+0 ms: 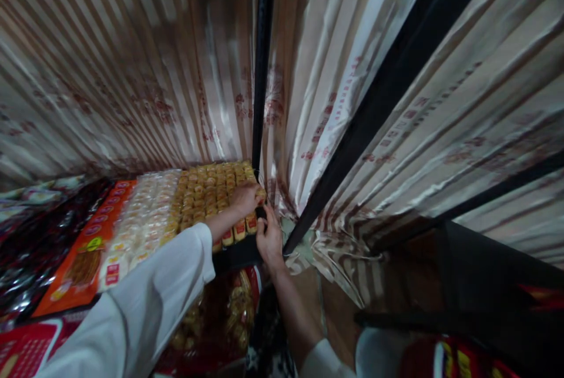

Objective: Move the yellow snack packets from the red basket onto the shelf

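Small gold-wrapped packets [205, 190] stand in neat rows on the display, some with red labels on their near ends. My left hand [245, 197] reaches to the right end of these rows, its fingers closed around a gold-wrapped packet [261, 194] at the corner. Just below and to the right is my right hand [270, 238], beside the dark display edge. Its fingers point up toward the same corner, and the thumb is apart from them. Whether it touches a packet is hard to make out in the dim light.
Left of the rows lie clear-wrapped white packets [150, 201], an orange bag [88, 248] and dark shiny packs [39, 243]. Gold-wrapped pieces in a red pack [240, 307] lie below. Striped curtains [176, 60] and a slanting black post [352, 131] stand close behind and right.
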`<state>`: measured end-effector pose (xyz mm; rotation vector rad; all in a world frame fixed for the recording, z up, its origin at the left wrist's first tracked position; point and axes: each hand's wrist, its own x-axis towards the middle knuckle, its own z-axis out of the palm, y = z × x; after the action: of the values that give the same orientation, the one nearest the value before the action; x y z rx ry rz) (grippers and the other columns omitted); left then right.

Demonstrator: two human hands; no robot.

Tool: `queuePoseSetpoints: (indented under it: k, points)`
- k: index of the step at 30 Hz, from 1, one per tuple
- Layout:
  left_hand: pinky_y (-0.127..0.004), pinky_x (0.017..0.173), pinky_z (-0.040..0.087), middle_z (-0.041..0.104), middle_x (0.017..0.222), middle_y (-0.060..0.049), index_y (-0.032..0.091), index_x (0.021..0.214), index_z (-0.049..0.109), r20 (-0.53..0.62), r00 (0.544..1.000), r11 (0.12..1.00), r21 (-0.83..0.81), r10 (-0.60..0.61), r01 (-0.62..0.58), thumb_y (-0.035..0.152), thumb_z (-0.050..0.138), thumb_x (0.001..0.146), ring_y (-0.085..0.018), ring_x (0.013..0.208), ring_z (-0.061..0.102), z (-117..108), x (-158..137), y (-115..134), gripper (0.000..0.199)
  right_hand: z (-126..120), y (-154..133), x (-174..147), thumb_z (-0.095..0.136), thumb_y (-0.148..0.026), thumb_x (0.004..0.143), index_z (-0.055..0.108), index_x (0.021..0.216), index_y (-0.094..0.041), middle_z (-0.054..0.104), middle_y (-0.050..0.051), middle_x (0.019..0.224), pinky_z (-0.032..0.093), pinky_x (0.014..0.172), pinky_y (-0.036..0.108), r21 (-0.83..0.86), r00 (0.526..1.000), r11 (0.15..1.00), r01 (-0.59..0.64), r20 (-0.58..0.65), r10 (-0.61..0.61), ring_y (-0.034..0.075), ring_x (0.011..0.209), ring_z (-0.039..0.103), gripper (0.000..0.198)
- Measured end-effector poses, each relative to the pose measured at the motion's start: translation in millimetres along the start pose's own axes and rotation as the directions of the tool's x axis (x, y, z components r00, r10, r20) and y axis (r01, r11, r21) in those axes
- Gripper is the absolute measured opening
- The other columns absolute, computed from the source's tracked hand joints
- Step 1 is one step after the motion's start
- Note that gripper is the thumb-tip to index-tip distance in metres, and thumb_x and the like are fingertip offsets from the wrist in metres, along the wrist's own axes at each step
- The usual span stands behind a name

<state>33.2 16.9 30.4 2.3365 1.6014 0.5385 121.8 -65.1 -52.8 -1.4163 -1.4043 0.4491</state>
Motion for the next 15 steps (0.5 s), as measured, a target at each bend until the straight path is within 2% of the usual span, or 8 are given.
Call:
queuePoseSetpoints:
  k: [3, 8, 12, 15]
  points:
    - [-0.032, 0.094, 0.038, 0.063, 0.097, -0.009, 0.017, 0.093, 0.066, 0.035, 0.997, 0.992, 0.102, 0.070, -0.073, 0.020, 0.054, 0.079, -0.023, 0.103, 0.051, 7, 3, -6, 0.019, 7, 12, 4, 0.034, -0.024, 0.085, 0.050, 0.127, -0.008, 0.047, 0.017, 0.135, 0.034, 0.107, 0.042, 0.002, 1.000, 1.000, -0.018, -0.003, 0.018, 0.022, 0.129, 0.041, 0.048]
    - [-0.034, 0.095, 0.038, 0.060, 0.098, -0.010, 0.016, 0.089, 0.067, 0.046, 0.996, 0.974, 0.211, 0.075, -0.083, 0.022, 0.054, 0.079, -0.026, 0.108, 0.045, 13, 7, -10, 0.017, 17, 27, 11, 0.037, -0.026, 0.085, 0.053, 0.124, -0.013, 0.053, 0.013, 0.131, 0.037, 0.105, 0.042, 0.022, 0.997, 0.997, -0.070, 0.041, 0.069, 0.022, 0.124, 0.046, 0.045]
    - [-0.035, 0.095, 0.038, 0.058, 0.103, -0.011, 0.015, 0.104, 0.064, -0.004, 0.995, 0.980, 0.176, 0.100, -0.098, 0.015, 0.050, 0.080, -0.024, 0.107, 0.043, 15, 5, -8, 0.027, 19, 34, 13, 0.036, -0.029, 0.086, 0.055, 0.123, -0.012, 0.053, 0.014, 0.130, 0.039, 0.103, 0.041, 0.034, 0.995, 0.997, -0.073, 0.074, 0.070, 0.022, 0.122, 0.048, 0.044]
    - [-0.033, 0.095, 0.038, 0.058, 0.103, -0.008, 0.018, 0.101, 0.065, -0.010, 0.988, 0.981, 0.125, 0.154, -0.152, 0.013, 0.047, 0.082, -0.022, 0.106, 0.042, 15, 4, -8, 0.027, 19, 35, 12, 0.035, -0.032, 0.088, 0.058, 0.120, -0.013, 0.056, 0.013, 0.128, 0.037, 0.104, 0.041, 0.028, 0.996, 0.996, -0.079, 0.047, 0.078, 0.021, 0.120, 0.049, 0.044]
